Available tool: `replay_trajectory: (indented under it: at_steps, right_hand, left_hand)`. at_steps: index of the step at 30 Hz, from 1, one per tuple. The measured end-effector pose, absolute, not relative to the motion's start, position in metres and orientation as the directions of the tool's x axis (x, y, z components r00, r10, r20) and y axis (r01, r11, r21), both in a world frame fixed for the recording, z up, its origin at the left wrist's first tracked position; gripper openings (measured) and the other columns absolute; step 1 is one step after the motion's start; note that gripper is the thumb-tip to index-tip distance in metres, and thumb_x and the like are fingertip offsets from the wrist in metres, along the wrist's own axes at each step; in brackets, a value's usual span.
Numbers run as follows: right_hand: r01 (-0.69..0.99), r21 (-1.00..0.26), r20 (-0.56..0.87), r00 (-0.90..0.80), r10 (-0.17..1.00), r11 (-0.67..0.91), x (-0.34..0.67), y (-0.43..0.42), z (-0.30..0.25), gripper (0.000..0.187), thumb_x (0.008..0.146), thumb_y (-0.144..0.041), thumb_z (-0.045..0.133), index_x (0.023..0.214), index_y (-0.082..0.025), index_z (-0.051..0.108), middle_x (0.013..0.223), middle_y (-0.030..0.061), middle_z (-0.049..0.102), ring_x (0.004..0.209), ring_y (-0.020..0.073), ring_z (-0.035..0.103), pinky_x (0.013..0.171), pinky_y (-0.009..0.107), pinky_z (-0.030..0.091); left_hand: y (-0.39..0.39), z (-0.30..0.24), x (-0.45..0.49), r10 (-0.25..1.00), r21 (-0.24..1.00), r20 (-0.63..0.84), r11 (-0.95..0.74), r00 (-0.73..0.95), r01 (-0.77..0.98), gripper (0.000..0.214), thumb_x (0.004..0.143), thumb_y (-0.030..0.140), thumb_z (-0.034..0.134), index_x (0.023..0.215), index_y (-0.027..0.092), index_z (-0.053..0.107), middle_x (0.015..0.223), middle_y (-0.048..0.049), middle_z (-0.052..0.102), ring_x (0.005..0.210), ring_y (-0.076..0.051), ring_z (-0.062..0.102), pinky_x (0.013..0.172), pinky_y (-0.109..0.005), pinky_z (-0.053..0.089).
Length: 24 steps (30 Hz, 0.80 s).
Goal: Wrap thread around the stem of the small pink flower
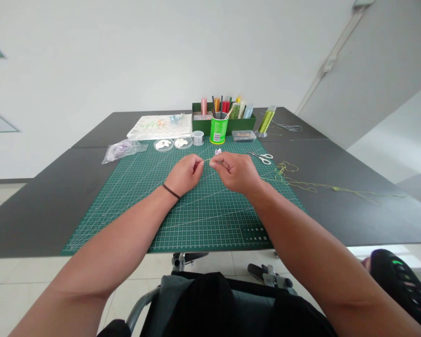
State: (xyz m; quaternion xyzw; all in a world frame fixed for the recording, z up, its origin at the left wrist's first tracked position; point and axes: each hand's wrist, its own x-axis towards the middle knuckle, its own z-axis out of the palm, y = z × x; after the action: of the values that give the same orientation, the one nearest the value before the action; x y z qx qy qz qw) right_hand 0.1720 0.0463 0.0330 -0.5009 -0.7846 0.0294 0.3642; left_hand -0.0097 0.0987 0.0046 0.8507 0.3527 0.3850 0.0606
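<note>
My left hand (184, 174) and my right hand (235, 173) hover close together above a green cutting mat (196, 224). Both pinch a short, thin pale strand (206, 160), probably wire, stretched between their fingertips. A small pale lilac piece (218, 151), perhaps a bead or petal, shows just beyond my right fingers. Its link to the strand is hidden. Steel scissors with white handles (261, 157) lie on the mat to the right of my right hand. A dark band circles my left wrist.
Loose yellow-green thread (294, 180) trails across the dark table (354, 220) at right. At the back stand a green organiser box (224, 122), a green can of tools (219, 128), a green wire spool (266, 120), small dishes (163, 144), a white board (159, 126) and a plastic bag (122, 150).
</note>
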Motion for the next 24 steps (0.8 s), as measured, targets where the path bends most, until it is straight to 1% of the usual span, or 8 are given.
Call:
replay_trajectory:
  at_steps: [5, 12, 18, 21, 24]
  right_hand:
    - [0.784, -0.417, 0.546, -0.189, 0.816, 0.460, 0.177, 0.050, 0.036, 0.024, 0.092, -0.033, 0.048, 0.094, -0.020, 0.068, 0.086, 0.0053, 0.071, 0.080, 0.0174, 0.060, 0.074, 0.029, 0.039]
    - [0.782, -0.441, 0.546, -0.156, 0.823, 0.441, 0.185, 0.061, 0.032, 0.024, 0.092, -0.033, 0.049, 0.094, -0.020, 0.069, 0.089, 0.0050, 0.071, 0.084, 0.0180, 0.061, 0.075, 0.030, 0.039]
    - [0.732, -0.532, 0.497, -0.137, 0.857, 0.426, 0.190, 0.068, 0.033, 0.019, 0.089, -0.032, 0.056, 0.088, -0.021, 0.071, 0.087, 0.0040, 0.071, 0.082, 0.0168, 0.061, 0.076, 0.030, 0.040]
    - [0.696, -0.598, 0.466, -0.101, 0.879, 0.397, 0.192, 0.070, 0.032, 0.018, 0.086, -0.033, 0.059, 0.086, -0.021, 0.072, 0.082, 0.0029, 0.070, 0.075, 0.0151, 0.059, 0.071, 0.029, 0.039]
    - [0.668, -0.652, 0.426, -0.067, 0.902, 0.357, 0.194, 0.073, 0.029, 0.019, 0.084, -0.035, 0.061, 0.084, -0.020, 0.073, 0.073, 0.0008, 0.067, 0.066, 0.0130, 0.054, 0.065, 0.027, 0.036]
  left_hand:
    - [0.096, 0.005, -0.010, 0.605, 0.340, 0.514, -0.794, 0.608, 0.503, 0.011, 0.089, 0.021, 0.049, 0.081, 0.018, 0.056, 0.071, -0.0009, 0.057, 0.069, -0.015, 0.055, 0.066, -0.028, 0.044]
    - [0.093, 0.007, -0.011, 0.531, 0.330, 0.448, -0.846, 0.720, 0.419, 0.011, 0.089, 0.021, 0.050, 0.081, 0.018, 0.056, 0.070, -0.0006, 0.057, 0.069, -0.015, 0.055, 0.067, -0.028, 0.044]
    - [0.091, 0.006, -0.012, 0.512, 0.348, 0.403, -0.852, 0.759, 0.390, 0.012, 0.090, 0.024, 0.050, 0.081, 0.018, 0.057, 0.071, -0.0001, 0.059, 0.068, -0.015, 0.056, 0.065, -0.028, 0.043]
    - [0.091, 0.006, -0.013, 0.481, 0.350, 0.426, -0.869, 0.766, 0.351, 0.013, 0.090, 0.026, 0.049, 0.082, 0.019, 0.056, 0.072, -0.0003, 0.059, 0.068, -0.015, 0.056, 0.064, -0.027, 0.043]
    - [0.090, 0.007, -0.013, 0.450, 0.354, 0.447, -0.883, 0.773, 0.309, 0.015, 0.091, 0.027, 0.048, 0.081, 0.019, 0.055, 0.073, -0.0007, 0.060, 0.067, -0.014, 0.055, 0.064, -0.027, 0.043]
